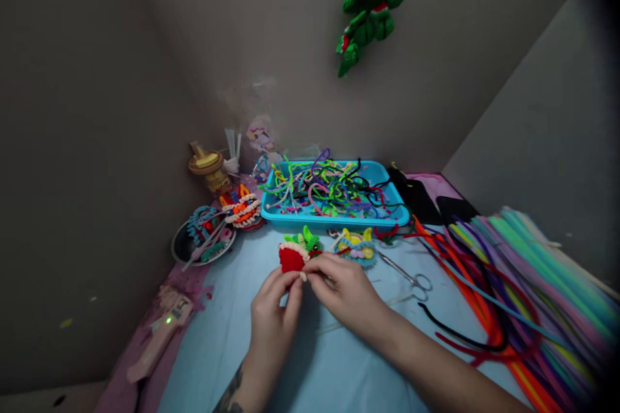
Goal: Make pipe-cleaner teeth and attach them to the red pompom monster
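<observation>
red fuzzy piece (292, 259) pinched in narrow grip of left hand (272, 306) and right hand (345, 284); scissors (401, 269) nearby.

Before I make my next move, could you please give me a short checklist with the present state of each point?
1. Red piece held: ok, in the left grip, with the right grip at its edge.
2. Cream tip fastened: cannot tell; it shows between the grips, but they hide its join.
3. Scissors free: ok, on the cloth beyond the right grip, in neither grip.
4. Stems in the tray sorted: not ok, tangled, some over the rim.
5. Pink tool powered: ok, its green light is lit; whether it is hot, cannot tell.
</observation>
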A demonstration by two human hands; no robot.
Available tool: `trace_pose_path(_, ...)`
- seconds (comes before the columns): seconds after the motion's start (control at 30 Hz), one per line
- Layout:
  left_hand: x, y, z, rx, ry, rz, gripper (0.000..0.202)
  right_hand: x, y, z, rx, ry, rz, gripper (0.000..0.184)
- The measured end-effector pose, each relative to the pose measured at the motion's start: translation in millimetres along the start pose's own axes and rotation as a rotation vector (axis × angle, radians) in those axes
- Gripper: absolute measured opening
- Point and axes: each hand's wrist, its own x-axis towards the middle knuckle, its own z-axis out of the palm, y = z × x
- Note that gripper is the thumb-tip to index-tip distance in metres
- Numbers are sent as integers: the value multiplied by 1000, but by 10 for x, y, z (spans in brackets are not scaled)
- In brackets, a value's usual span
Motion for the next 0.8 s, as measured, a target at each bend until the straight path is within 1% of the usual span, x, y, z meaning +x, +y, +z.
trace_pose_path(0.2,-39,-46,30,42,-11,42,12,6,-7,18,45,-11,44,18)
trace_pose_path(0.3,-31,-41,27,55,10,54,11,-3,-25,34,59,-10,56,13)
trace_pose_path(0.4,-36,-51,25,73,37,97,11,-9,-45,49,47,13,52,10)
trace_pose_path(0.57,-79,-122,35,144,47,143,13,-12,-57,64,8,45,5,14)
trace_pose_path(0.8,-75,-168,32,174,98,167,13,-9,-54,62,2,51,23,15)
